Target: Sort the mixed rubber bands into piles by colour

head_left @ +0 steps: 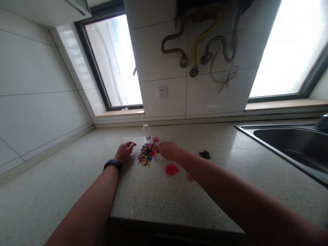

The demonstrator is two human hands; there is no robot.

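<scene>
A heap of small multicoloured pieces (146, 153), too small to name, lies on the speckled countertop (143, 194). My left hand (125, 151), with a dark band on its wrist, rests on the counter just left of the heap, fingers loosely bent and apart. At the heap's right edge is my right hand (167, 150), its fingers drawn together and their tips mostly hidden. Behind the heap stands a clear bottle (146, 132), apparently upside down. A small pink cluster (155, 139) sits beside it. Nearer me is a red pile (171, 169) of similar pieces.
Right of my right forearm lies a small black pile (205, 154). Some pink pieces (191, 177) show partly under that forearm. A metal sink (289, 143) is set into the counter at the right. A tiled wall with a socket (162, 92) and pipes rises behind.
</scene>
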